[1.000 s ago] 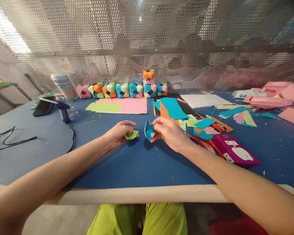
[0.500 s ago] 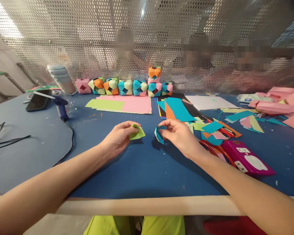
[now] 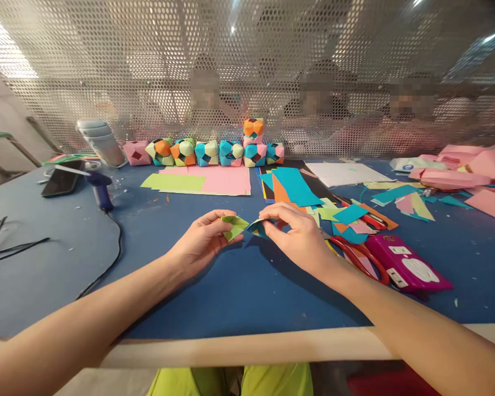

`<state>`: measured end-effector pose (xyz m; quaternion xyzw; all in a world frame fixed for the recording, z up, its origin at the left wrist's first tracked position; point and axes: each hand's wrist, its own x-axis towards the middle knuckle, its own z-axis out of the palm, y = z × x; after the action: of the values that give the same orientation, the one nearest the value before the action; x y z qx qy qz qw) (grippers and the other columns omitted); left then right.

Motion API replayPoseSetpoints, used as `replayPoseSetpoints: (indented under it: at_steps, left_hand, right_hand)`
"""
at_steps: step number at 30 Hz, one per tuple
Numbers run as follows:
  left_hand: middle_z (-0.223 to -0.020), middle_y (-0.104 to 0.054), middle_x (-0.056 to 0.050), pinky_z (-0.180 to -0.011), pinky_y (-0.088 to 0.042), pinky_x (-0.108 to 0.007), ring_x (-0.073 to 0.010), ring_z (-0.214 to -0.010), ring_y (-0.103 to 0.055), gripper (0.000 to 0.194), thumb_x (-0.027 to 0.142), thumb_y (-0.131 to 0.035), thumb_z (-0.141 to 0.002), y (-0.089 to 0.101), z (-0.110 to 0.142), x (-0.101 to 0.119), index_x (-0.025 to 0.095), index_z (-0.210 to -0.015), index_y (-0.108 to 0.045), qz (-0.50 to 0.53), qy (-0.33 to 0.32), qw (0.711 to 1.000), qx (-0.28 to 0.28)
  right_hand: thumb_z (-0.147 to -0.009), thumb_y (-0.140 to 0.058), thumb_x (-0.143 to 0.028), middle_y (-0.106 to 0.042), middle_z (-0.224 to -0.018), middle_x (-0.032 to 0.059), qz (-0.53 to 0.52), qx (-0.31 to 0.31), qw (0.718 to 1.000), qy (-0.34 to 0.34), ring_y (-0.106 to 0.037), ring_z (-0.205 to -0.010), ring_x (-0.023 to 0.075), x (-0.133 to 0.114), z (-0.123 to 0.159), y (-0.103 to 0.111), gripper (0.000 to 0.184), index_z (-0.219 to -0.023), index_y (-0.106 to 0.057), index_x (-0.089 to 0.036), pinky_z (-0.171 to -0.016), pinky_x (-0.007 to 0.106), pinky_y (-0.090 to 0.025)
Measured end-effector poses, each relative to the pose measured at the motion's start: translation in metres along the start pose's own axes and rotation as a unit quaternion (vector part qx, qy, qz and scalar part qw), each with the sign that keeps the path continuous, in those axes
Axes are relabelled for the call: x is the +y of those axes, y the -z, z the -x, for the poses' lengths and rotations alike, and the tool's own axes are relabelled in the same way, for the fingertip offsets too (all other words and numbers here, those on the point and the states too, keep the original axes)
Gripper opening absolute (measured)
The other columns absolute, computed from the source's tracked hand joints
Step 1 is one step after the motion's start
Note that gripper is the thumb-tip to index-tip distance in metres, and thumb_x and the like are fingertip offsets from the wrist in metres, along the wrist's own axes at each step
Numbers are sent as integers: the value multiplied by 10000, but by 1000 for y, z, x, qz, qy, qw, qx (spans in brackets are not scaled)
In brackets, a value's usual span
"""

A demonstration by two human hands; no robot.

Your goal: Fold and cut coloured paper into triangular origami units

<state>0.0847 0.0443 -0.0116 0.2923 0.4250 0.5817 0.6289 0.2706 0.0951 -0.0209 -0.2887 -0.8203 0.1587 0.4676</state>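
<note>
My left hand (image 3: 200,242) pinches a folded green paper piece (image 3: 233,226) just above the blue table (image 3: 231,280). My right hand (image 3: 297,234) pinches a folded teal paper piece (image 3: 259,226). The tips of the two pieces meet between my hands. Both hands have their fingers closed on the paper.
A row of coloured paper cubes (image 3: 214,152) lines the mesh screen at the back. Pink and green sheets (image 3: 202,180), teal and orange sheets (image 3: 291,187), red scissors (image 3: 355,253), a magenta power strip (image 3: 408,267), a glue gun (image 3: 99,184), a phone (image 3: 61,180). People sit behind the mesh.
My hands have come together. The green and teal pieces, held apart a second ago, now touch at their tips. The teal piece has turned flatter.
</note>
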Motion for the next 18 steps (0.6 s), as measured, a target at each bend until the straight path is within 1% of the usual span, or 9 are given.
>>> replayPoseSetpoints:
  at_steps: [2,4,7,9,10,12,14,16,18]
  left_hand:
    - [-773,-660,-59,-804,-570,-349,-162,-781,-641,91,69,-612,-723,-1,0,1,115,-772,-673,19,-1,1000,4]
    - [-802,-661,-80,-800,-572,-358,-194,-834,-650,86,146,-598,-767,0,-1,2,112,-758,-677,36,5,999,17]
    - [-823,-662,-78,-830,-563,-382,-223,-887,-656,75,171,-622,-762,3,-3,2,121,-745,-675,40,6,999,34]
    - [-819,-666,-63,-870,-545,-391,-216,-886,-656,35,155,-659,-734,4,-3,1,129,-752,-674,32,-1,999,28]
    - [-816,-671,-58,-888,-533,-388,-206,-877,-655,49,153,-676,-722,4,-2,1,133,-767,-674,26,-3,1000,18]
    - [-802,-682,-52,-916,-505,-367,-180,-847,-651,121,153,-709,-695,2,0,1,139,-811,-675,13,-5,1000,-5]
    - [-803,-692,-43,-920,-478,-328,-156,-823,-644,222,159,-750,-654,0,2,1,146,-862,-672,-1,-10,1000,-21]
    - [-825,-698,-34,-876,-463,-286,-142,-810,-633,315,173,-793,-605,-1,3,1,154,-894,-669,-17,-16,999,-26]
    - [-841,-698,-31,-809,-448,-256,-134,-800,-618,356,184,-816,-569,-1,4,0,155,-894,-674,-39,-23,998,-32]
  right_hand:
    - [-813,-521,-167,-680,-839,34,-15,1,1000,-13,-625,-734,150,2,0,0,110,-795,-620,-213,-633,261,-511]
    - [-810,-543,-204,-684,-843,33,-32,-3,998,-52,-615,-671,138,4,-1,1,87,-809,-631,-204,-612,264,-517]
    - [-816,-558,-285,-681,-841,34,-84,-27,984,-156,-599,-570,127,8,-2,1,118,-856,-625,-196,-526,270,-523]
    - [-826,-556,-329,-680,-827,36,-137,-44,965,-219,-609,-553,136,12,-2,-1,165,-902,-613,-195,-495,281,-538]
    - [-827,-558,-340,-682,-823,39,-155,-47,958,-236,-620,-567,144,14,-3,-1,178,-914,-611,-193,-498,289,-548]
    - [-820,-573,-335,-696,-841,52,-163,-36,957,-235,-644,-623,159,17,-3,-3,180,-909,-619,-185,-548,308,-570]
    - [-815,-585,-311,-715,-902,72,-145,-11,966,-213,-661,-668,163,17,-3,-3,165,-899,-631,-177,-622,327,-581]
    - [-815,-586,-277,-725,-969,85,-137,12,974,-180,-686,-753,173,14,-3,-3,140,-900,-635,-177,-718,344,-586]
    - [-818,-585,-242,-723,-1043,89,-143,20,979,-141,-697,-887,189,9,-2,-2,117,-908,-633,-185,-806,349,-580]
